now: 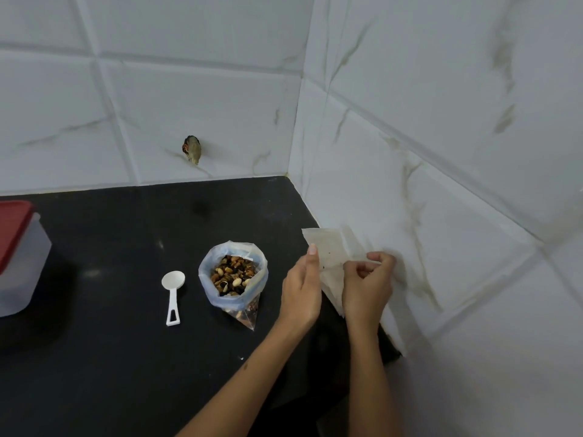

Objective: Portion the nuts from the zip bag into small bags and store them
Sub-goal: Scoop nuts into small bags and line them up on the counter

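The zip bag (pixel 233 275) stands open on the black counter (pixel 126 357), its rim rolled down, filled with mixed nuts (pixel 232 274). A white plastic scoop (pixel 173 294) lies to its left, bowl pointing away from me. To the right, by the tiled side wall, both hands hold small clear bags (pixel 329 250) off the counter. My left hand (pixel 301 288) pinches the left edge with thumb and fingers. My right hand (pixel 367 285) grips the right edge, fingers curled. The small bags look empty.
A translucent container with a red lid (pixel 15 253) stands at the left edge of the counter. White marbled tile walls (pixel 441 152) meet in a corner at the back right. A wall fitting (pixel 192 149) protrudes from the back wall above the counter.
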